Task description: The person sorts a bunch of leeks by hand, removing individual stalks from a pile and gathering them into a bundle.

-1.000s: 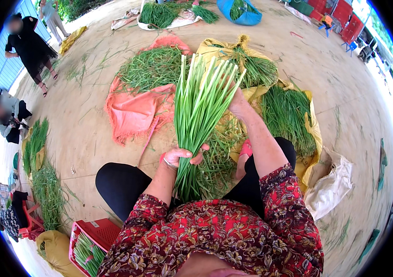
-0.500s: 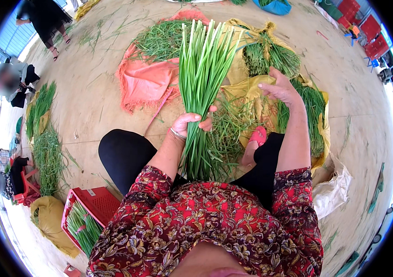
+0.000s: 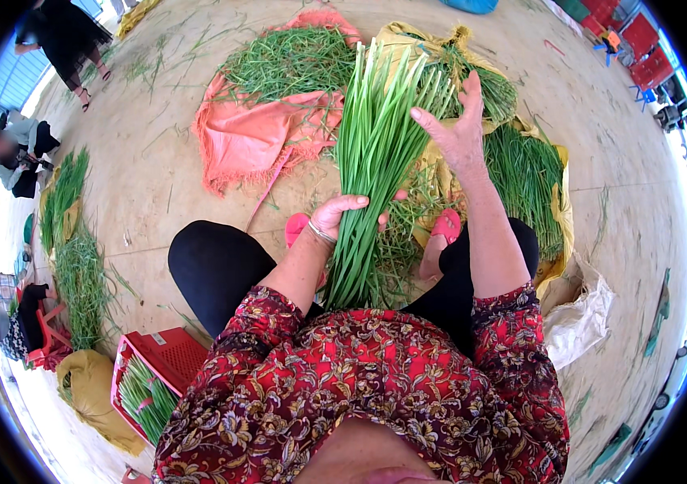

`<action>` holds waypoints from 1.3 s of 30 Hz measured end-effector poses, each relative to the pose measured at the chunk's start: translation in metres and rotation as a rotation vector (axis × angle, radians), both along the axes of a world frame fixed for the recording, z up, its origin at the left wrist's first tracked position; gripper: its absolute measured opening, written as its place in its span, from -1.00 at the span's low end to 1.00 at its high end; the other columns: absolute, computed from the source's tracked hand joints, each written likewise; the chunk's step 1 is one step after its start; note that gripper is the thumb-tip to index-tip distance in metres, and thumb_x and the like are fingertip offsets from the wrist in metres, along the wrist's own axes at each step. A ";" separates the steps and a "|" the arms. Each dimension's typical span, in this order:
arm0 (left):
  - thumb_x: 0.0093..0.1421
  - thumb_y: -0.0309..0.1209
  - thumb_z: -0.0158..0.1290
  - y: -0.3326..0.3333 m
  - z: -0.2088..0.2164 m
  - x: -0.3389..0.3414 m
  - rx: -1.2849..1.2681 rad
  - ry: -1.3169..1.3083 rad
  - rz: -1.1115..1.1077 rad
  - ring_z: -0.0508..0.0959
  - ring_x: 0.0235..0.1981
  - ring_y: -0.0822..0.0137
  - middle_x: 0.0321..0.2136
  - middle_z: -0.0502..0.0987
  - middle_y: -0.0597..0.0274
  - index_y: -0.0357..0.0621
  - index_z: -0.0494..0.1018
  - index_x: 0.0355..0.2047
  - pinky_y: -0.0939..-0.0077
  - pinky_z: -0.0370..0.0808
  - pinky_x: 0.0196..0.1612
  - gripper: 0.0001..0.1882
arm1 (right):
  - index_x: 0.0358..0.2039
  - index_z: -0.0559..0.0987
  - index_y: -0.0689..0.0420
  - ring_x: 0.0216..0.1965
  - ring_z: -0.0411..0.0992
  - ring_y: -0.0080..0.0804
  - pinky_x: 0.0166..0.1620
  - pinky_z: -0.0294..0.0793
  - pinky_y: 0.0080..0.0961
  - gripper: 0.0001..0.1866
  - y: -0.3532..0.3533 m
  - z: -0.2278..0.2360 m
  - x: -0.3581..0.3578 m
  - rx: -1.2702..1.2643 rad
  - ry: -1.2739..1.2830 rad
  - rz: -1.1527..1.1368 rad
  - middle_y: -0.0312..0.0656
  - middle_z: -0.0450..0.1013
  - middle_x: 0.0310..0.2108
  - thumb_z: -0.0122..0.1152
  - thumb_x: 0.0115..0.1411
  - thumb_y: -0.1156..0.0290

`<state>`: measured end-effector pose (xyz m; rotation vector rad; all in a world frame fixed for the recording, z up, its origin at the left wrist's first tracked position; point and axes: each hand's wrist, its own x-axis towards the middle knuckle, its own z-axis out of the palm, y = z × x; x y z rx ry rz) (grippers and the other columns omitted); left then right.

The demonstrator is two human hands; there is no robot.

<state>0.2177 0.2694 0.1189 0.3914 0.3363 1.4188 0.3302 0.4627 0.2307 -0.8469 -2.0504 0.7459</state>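
A thick bunch of garlic chives (image 3: 375, 137) stands upright before me, pale stem ends up and green leaves hanging toward my lap. My left hand (image 3: 353, 216) is closed around its lower middle, a bracelet on the wrist. At the upper right side of the bunch my right hand (image 3: 458, 129) is raised, thumb and fingers spread, with nothing in it. Whether its thumb touches the outer stems I cannot tell. Loose green trimmings (image 3: 396, 262) lie below, between my legs, partly hidden by the bunch.
Ahead lies a pink sack (image 3: 238, 137) heaped with cut leaves (image 3: 287, 60). More chives (image 3: 525, 177) rest on yellow sacking to the right, near a white bag (image 3: 581, 323). A red crate (image 3: 170, 355) with tied bunches stands at my left. Other people (image 3: 61, 40) are at far left.
The bunch and my left hand have shifted slightly right. My right hand has moved left and up, close to the bunch's top, its fingers spread wider.
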 end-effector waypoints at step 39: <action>0.11 -0.01 0.04 -0.013 -0.007 -0.009 -0.007 -0.080 -0.132 0.53 -0.08 -0.25 0.00 0.39 -0.44 -0.27 0.06 0.26 0.01 0.53 -0.03 -0.16 | -0.48 0.58 -0.02 -0.03 0.38 -0.38 0.02 0.31 -0.25 -0.80 -0.049 -0.011 -0.008 0.644 -0.084 0.838 -0.46 0.43 -0.36 0.39 -0.20 0.44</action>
